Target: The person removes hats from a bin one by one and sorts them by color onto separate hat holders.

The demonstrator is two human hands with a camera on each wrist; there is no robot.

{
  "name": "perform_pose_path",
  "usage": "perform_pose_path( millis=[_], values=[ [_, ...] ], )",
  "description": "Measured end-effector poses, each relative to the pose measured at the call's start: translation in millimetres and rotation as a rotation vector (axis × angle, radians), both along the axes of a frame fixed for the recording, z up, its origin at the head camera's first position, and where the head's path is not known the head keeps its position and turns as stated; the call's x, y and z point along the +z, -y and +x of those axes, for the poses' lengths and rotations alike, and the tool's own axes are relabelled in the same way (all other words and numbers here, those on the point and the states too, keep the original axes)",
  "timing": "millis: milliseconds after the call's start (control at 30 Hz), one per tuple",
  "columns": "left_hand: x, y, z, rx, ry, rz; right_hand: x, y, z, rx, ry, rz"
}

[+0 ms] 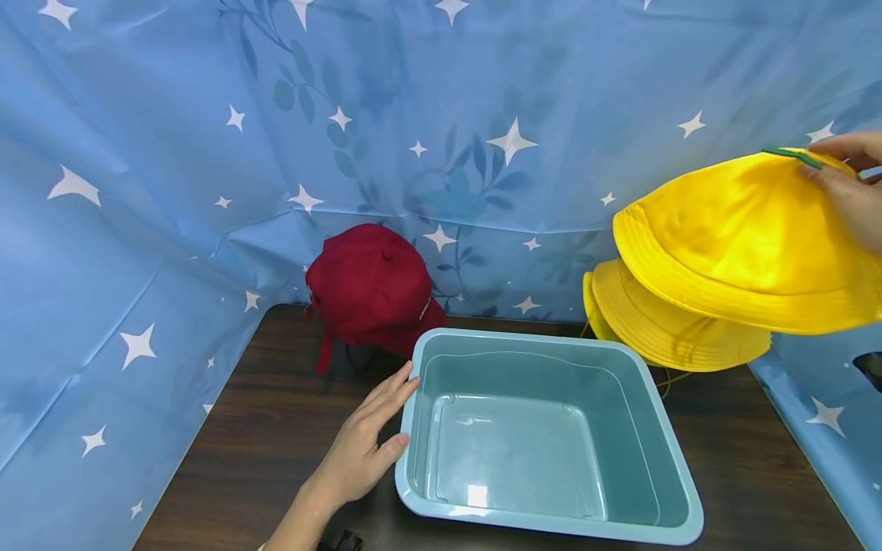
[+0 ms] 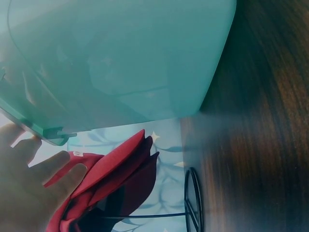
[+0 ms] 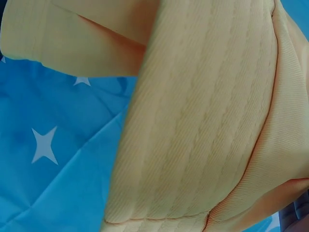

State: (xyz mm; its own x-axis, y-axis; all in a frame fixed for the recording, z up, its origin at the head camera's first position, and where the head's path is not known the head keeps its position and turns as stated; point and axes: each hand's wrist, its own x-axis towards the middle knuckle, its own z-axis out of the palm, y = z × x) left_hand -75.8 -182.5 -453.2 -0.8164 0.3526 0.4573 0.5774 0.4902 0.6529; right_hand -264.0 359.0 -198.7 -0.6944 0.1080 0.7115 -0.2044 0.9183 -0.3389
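At the upper right of the head view, my right hand (image 1: 854,184) pinches the crown of a yellow bucket hat (image 1: 744,237) near its green trim. The hat's stitched brim (image 3: 193,111) fills most of the right wrist view. Just below it sits another yellow bucket hat (image 1: 648,314), partly covered. My left hand (image 1: 358,444) touches the left rim of a light blue plastic basin (image 1: 551,528) with fairly straight fingers. Nothing lies inside the basin. Behind the left hand are red caps (image 1: 372,283); the left wrist view shows their stacked brims (image 2: 111,174).
Under the red caps stands a black wire stand (image 2: 194,203). A dark wooden table (image 1: 227,451) carries everything. Blue star-patterned cloth (image 1: 386,76) rises behind and at the sides. A small black object (image 1: 347,542) shows at the bottom edge.
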Motion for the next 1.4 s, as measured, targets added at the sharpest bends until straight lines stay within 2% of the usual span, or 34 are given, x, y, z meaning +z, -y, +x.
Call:
perform_pose_path(
  millis=[100,200,567,767,1000,1400],
  values=[
    [0.1,-1,0.3,0.0,0.008,0.005,-2.5,4,3.9,0.035,-0.018,0.028],
    [0.2,-1,0.4,0.0,0.006,0.008,-5.4,6,6.4,0.044,0.01,0.042],
    [1.6,0,0.9,0.001,0.012,0.004,-18.4,8,12.6,0.106,0.094,-0.022],
    [0.3,1,0.8,0.006,0.001,-0.004,-25.5,11,14.2,0.068,0.177,-0.043],
    [0.1,0,0.5,0.004,0.002,0.001,-33.5,10,16.1,0.05,0.216,-0.065],
    [-0.9,-1,-1.3,-0.01,-0.019,-0.002,-55.9,3,14.0,0.016,0.313,-0.02]
  ],
)
